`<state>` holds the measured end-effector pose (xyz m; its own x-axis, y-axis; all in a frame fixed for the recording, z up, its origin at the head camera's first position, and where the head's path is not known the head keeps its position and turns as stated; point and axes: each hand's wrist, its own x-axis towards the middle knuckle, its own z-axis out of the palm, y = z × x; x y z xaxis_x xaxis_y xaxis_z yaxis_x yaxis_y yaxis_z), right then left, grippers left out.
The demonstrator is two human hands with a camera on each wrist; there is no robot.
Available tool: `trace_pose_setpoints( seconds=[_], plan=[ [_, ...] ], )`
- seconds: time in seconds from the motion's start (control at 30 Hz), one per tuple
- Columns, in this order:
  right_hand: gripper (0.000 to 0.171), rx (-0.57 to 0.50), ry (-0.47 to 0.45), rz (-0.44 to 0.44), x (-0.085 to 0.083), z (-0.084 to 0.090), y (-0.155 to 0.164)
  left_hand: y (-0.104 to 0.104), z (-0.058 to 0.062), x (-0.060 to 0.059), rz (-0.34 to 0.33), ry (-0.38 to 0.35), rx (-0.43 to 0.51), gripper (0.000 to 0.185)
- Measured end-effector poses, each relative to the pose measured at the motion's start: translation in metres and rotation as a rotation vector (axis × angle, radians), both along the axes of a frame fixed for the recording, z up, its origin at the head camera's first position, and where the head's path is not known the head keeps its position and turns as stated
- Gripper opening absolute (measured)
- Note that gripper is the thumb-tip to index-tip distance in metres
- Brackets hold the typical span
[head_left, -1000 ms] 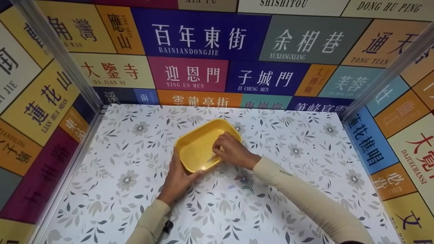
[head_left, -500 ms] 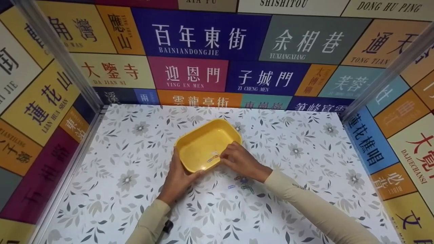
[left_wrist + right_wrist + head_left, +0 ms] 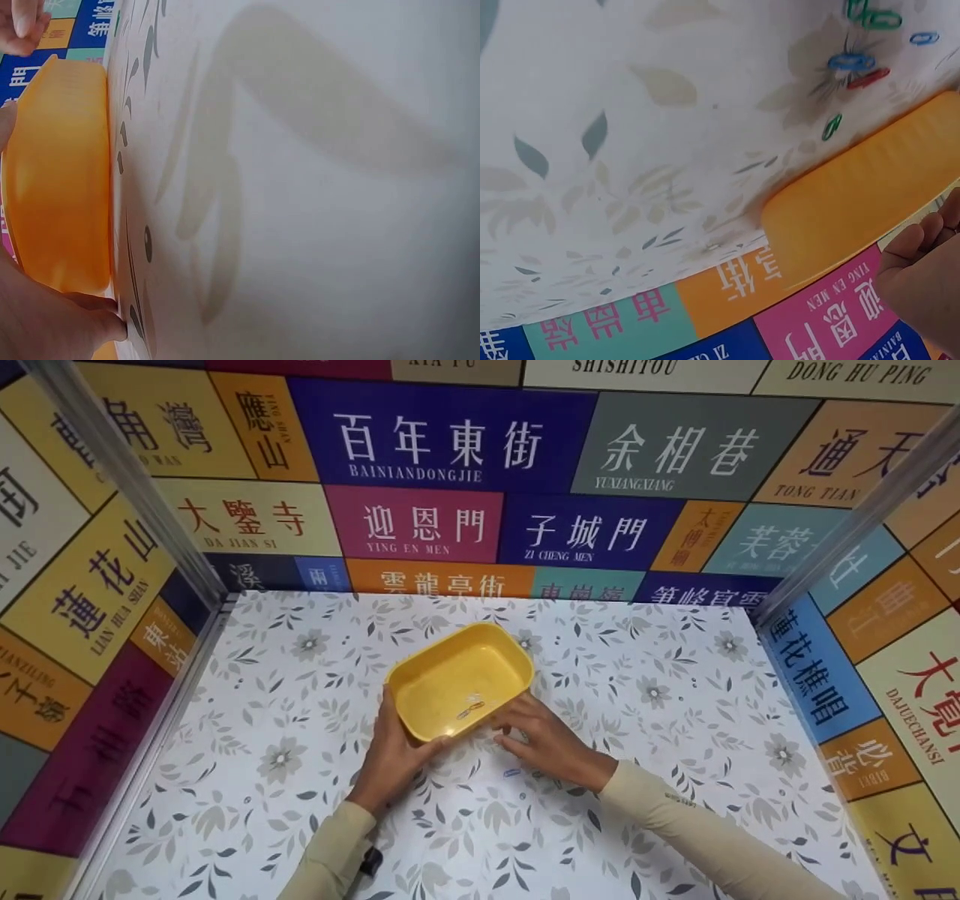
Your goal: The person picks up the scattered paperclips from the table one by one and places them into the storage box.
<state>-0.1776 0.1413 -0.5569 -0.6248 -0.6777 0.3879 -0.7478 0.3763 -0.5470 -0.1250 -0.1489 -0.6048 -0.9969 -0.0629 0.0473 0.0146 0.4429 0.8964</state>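
Observation:
A shallow yellow plastic tray (image 3: 457, 675) stands at an angle on the table. My left hand (image 3: 394, 761) grips its near left corner, thumb along the front side and fingers up the left side. A few paper clips (image 3: 471, 707) lie inside, toward the near edge. Just outside the tray's near right side is my right hand (image 3: 551, 739), fingers loosely bent and holding nothing visible. Loose on the table beneath it, the right wrist view has green paper clips (image 3: 874, 16), blue ones (image 3: 851, 61) and a red one (image 3: 868, 78).
The table (image 3: 277, 817) has a white cover printed with grey leaves and flowers. Panels with coloured Chinese lettering (image 3: 450, 442) wall it in at the back and both sides, with metal posts (image 3: 855, 517) at the corners.
My right hand has drawn back out of the tray, to the right and nearer me, and its fingers have loosened. The left hand and tray have stayed in place.

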Motion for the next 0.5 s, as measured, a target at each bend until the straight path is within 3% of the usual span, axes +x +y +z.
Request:
trace_pose_setpoints(
  seconds=[0.23, 0.5],
  plan=[
    [0.007, -0.012, 0.066, 0.005, 0.018, -0.013, 0.011, 0.001, 0.001, 0.0, 0.012, -0.037, -0.018, 0.14],
    [0.009, -0.041, 0.046, -0.006, 0.036, -0.031, 0.026, 0.001, 0.002, 0.0, 0.014, -0.063, -0.021, 0.141]
  ],
)
